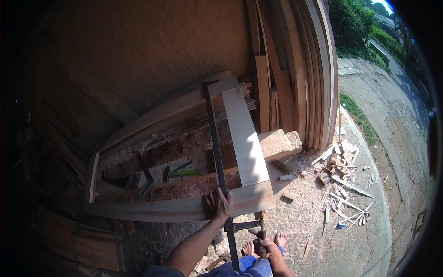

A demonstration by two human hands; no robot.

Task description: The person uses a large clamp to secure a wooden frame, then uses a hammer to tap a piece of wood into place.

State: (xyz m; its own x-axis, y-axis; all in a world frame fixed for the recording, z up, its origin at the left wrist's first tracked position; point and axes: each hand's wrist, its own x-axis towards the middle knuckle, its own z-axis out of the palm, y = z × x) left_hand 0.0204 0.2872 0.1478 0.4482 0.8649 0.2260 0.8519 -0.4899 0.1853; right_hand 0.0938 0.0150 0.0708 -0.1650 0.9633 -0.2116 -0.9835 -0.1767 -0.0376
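A wooden frame (161,208) of pale boards lies across a work surface, with a wide pale crosspiece (243,134) at its right end. A long dark bar clamp (214,134) spans the frame from the far rail to past the near one. Its fixed jaw sits at the far rail, and its sliding arm sticks out just beyond the near rail. My left hand (218,203) is closed around the clamp's bar, over the near rail. Lower down, my right hand (264,247) is wrapped around the clamp's screw handle. Its palm side is hidden.
Inside the frame lie a green-handled tool (184,173), dark tools and shavings. A thick beam end (279,143) juts out at right. Tall boards (295,69) lean against the brown wall (161,46). Wood offcuts (341,171) litter the floor at right, near my bare feet.
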